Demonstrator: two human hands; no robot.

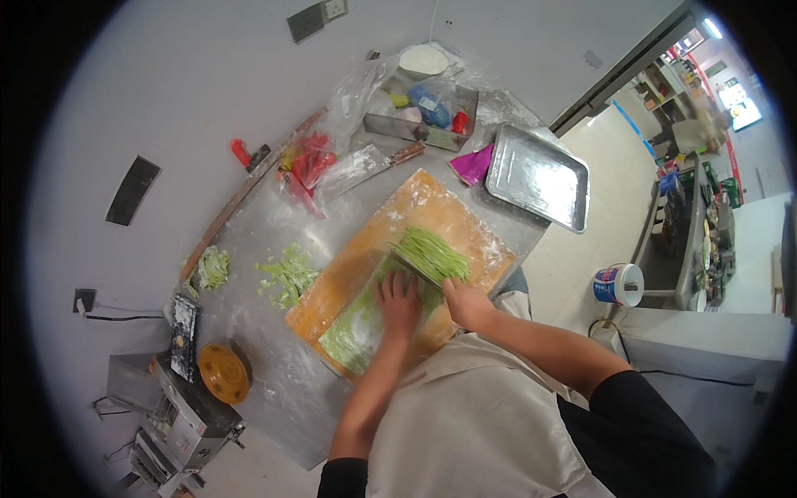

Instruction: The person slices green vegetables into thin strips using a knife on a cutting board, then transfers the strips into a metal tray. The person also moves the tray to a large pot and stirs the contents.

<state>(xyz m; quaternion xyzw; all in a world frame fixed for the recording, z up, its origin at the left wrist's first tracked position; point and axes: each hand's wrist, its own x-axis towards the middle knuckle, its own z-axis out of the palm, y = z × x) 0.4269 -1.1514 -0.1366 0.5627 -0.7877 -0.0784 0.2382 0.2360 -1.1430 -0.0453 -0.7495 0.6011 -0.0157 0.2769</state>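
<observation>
A floured wooden board [348, 274] lies on the metal table, and a folded sheet of green dough [355, 330] rests along its near side. My left hand [398, 302] lies on the dough with its fingers spread, holding nothing. My right hand [464, 305] grips a knife [418, 269], whose dark blade stands across the dough's end. Just beyond the blade is a heap of thin green noodles [433, 254]. The knife's handle is mostly hidden in my right hand.
Green dough scraps [289, 274] lie left of the board, near an amber bowl [224, 373] and a metal machine [193, 411]. A metal tray [538, 177] overhangs the table's right edge. Behind the board are a rolling pin [406, 153], plastic bags [311, 162] and a metal box [411, 129].
</observation>
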